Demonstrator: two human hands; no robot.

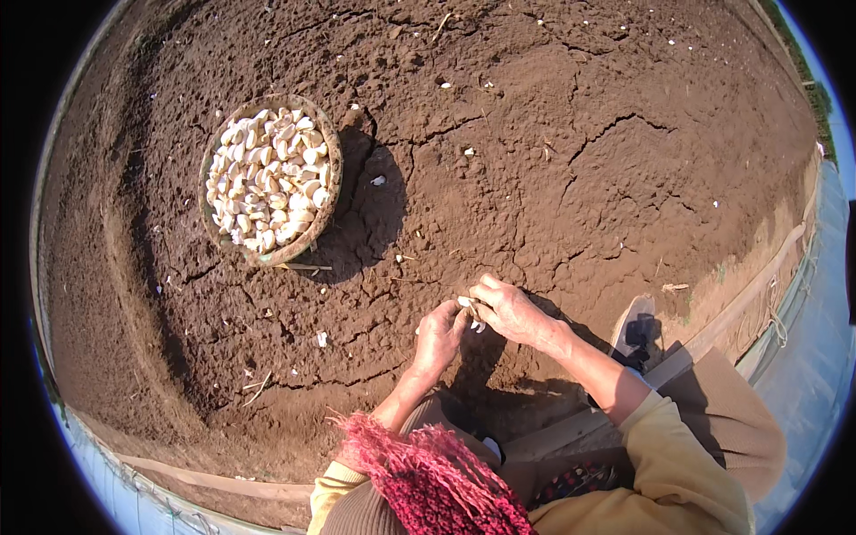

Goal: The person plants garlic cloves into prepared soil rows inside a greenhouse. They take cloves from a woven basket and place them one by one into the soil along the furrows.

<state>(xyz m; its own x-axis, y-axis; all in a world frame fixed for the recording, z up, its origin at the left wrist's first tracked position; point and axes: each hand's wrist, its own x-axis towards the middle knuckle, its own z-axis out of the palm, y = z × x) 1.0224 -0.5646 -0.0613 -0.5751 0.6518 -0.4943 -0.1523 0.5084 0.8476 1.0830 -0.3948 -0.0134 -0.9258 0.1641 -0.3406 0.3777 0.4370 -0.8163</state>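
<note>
My left hand [438,334] and my right hand [515,313] meet low over the bare soil, fingertips close together. Pinched between them is a pale garlic clove [466,303], partly covered by the fingers. Just under the right fingertips shows a white bit of garlic or skin [478,326]; which of the two, I cannot tell. Up and to the left of both hands, a round basket [336,170] with an earth-stained rim rests on the ground. Loose garlic cloves [267,177] fill it to near the top.
Cracked brown soil [602,187] spreads all around, dotted with white scraps [322,339]. A low soil ridge [124,267] curves along the left. My shoe [635,331] stands at right, near a board [682,366] and plastic sheeting [796,361]. Pinkish-red fringe [428,461] hangs in front of me.
</note>
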